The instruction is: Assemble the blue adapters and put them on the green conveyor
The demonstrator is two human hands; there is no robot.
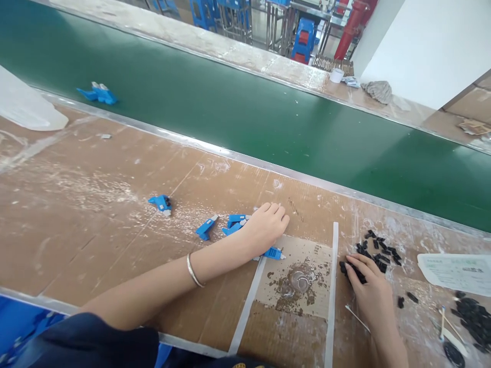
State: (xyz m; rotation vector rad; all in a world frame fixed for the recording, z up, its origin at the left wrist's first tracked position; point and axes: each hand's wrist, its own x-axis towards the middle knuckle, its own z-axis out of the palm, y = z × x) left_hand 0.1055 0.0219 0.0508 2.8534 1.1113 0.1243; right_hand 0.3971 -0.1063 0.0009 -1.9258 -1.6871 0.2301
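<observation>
I have my left hand [267,227] beside blue parts [273,253] on the tabletop [115,245], palm side hidden, so I cannot tell its grip. My right hand [372,289] touches black pieces [381,265]; whether that grip is closed, I cannot tell.

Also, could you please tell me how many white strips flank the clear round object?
2: one strip left of the object, another strip between it and the right hand. The left hand may hide part of one.
</observation>
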